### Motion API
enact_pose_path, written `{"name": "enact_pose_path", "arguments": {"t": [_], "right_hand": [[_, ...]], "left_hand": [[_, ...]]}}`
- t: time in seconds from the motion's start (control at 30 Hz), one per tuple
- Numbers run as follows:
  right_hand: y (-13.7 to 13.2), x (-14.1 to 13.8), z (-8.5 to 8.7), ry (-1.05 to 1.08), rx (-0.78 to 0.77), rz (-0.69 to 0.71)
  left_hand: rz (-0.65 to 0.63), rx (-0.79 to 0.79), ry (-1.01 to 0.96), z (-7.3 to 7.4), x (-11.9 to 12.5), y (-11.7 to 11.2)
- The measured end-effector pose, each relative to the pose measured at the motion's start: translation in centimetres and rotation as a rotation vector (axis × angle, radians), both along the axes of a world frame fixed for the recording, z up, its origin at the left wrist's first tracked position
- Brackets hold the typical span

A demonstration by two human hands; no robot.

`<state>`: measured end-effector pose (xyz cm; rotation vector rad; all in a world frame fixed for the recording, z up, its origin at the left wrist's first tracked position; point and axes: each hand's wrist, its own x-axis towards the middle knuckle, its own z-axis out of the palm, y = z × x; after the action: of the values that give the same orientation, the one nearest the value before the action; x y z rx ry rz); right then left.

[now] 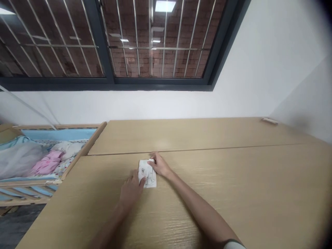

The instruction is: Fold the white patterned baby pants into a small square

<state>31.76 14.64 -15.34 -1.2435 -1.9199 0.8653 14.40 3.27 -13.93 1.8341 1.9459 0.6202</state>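
Note:
A small folded white cloth with a faint printed pattern (147, 173) lies flat on the light wooden table (233, 186). My left hand (131, 191) rests at its near left corner, fingers curled and pressing on the cloth. My right hand (159, 165) sits at its far right corner, fingertips pinched on the cloth's edge. Both forearms reach in from the bottom of the view.
A wooden baby cot (38, 162) with blue lining, grey and pink cloths stands at the left, against the table. A small pale object (269, 120) lies at the table's far right edge. A white wall and a barred window (116, 41) rise behind.

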Motion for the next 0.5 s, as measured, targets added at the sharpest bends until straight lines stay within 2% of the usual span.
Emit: {"name": "enact_pose_path", "arguments": {"t": [0.07, 0.13, 0.2, 0.3, 0.4, 0.5], "right_hand": [[-0.5, 0.0, 0.6, -0.057, 0.066, 0.024], [-1.7, -0.1, 2.2, -0.148, 0.163, 0.097], [-3.5, -0.2, 4.1, -0.249, 0.25, 0.251], [-6.6, -0.5, 5.8, -0.338, 0.29, 0.55], [-8.4, -0.6, 5.4, -0.381, 0.247, 0.736], [-8.1, -0.2, 3.6, -0.439, 0.203, 0.768]], "left_hand": [[-0.017, 0.089, 0.105, 0.5, 0.9, -1.2], [-0.085, 0.246, 0.231, 0.6, 1.9, -2.9], [-0.159, 0.391, 0.336, -0.1, 2.9, -4.5], [-0.212, 0.49, 0.398, -2.2, 3.9, -6.1], [-0.229, 0.515, 0.403, -4.0, 4.3, -6.7], [-0.204, 0.478, 0.39, -4.3, 4.4, -6.9]]}}
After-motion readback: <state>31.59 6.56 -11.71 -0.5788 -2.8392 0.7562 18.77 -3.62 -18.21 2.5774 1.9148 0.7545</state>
